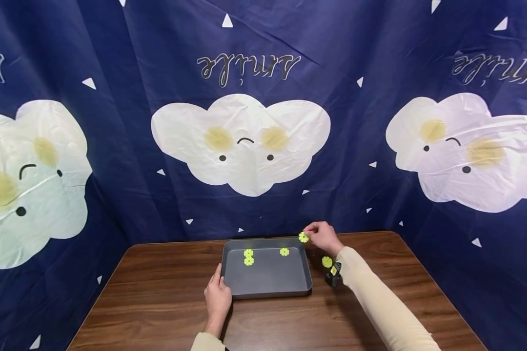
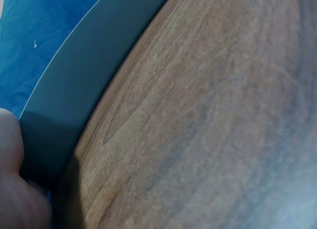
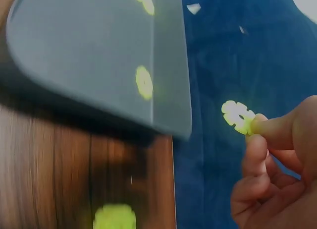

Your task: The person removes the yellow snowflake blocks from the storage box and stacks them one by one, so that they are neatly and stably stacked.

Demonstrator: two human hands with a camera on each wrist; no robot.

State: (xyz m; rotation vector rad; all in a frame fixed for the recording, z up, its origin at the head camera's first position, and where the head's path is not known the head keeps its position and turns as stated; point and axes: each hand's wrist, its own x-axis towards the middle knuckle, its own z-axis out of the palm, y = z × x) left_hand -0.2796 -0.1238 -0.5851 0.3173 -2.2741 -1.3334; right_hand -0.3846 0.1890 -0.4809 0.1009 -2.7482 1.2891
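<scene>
My right hand (image 1: pixel 325 237) pinches a yellow-green snowflake building disc (image 1: pixel 303 237) between thumb and fingertip, above the far right corner of the dark grey baking tray (image 1: pixel 268 282). In the right wrist view, the disc (image 3: pixel 237 116) is round, with notches about its edge and a small hole in the middle. Two like discs (image 1: pixel 248 261) lie against each other at the tray's left, and a single disc (image 1: pixel 284 251) lies toward the right. My left hand (image 1: pixel 218 294) holds the tray's left side at the rim; in the left wrist view, its fingers are partly cut off.
On the brown wooden table (image 1: pixel 158 292), right of the tray, lies another yellow-green disc (image 1: pixel 327 262). Beside it stands a small black object (image 1: pixel 333 279) with some yellow on it, partly behind the right sleeve. A blue curtain (image 1: pixel 246 214) with cloud prints hangs behind the table.
</scene>
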